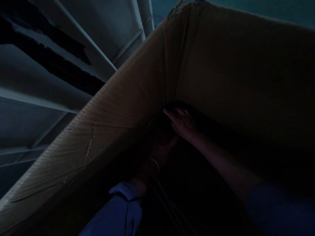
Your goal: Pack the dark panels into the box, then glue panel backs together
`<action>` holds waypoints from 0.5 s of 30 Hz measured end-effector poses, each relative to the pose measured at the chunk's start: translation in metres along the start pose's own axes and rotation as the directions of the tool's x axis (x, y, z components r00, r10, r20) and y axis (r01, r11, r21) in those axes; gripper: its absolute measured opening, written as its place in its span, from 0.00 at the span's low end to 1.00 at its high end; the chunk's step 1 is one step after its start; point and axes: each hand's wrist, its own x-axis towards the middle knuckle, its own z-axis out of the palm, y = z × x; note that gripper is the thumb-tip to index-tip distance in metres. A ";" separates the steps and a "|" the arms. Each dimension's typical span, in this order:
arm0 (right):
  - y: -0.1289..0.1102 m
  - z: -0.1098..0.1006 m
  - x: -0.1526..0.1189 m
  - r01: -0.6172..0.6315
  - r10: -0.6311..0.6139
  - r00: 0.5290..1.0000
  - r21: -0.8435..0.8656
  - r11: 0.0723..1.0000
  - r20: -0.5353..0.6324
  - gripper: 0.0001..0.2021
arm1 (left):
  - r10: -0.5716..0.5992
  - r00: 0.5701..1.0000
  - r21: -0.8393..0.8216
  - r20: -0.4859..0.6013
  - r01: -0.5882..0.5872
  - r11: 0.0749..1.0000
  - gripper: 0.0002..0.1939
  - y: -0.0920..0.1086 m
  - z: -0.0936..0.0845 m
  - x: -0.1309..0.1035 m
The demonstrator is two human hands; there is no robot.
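Note:
Both of my arms reach down into a large cardboard box (118, 111), toward its far corner. My right hand (183, 124) is near the base of that corner, with its visible fingers stretched forward and nothing seen in them. Just below and to the left of it is my left hand (162, 150), with a thin light bracelet (155, 162) at the wrist. Its thumb points toward my right hand, but deep shadow hides its other fingers. Whatever lies under the hands is too dark to make out.
Pale ribbed panels (108, 29) stand outside the box at the upper left, with a dark strip (56, 65) across them. The box rim is torn at the corner. Thin light cords or lines (169, 206) run through the dark interior below my hands.

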 end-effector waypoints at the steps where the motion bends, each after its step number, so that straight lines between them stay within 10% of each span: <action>1: -0.001 -0.001 0.003 0.000 0.000 1.000 0.004 1.000 0.008 0.26 | 0.001 1.000 -0.004 0.000 -0.001 1.000 0.30 0.000 0.000 0.000; 15: -0.016 -0.005 0.000 -0.074 0.073 0.997 0.025 0.997 0.035 0.18 | 0.002 1.000 -0.023 -0.012 -0.003 1.000 0.30 0.000 0.005 0.003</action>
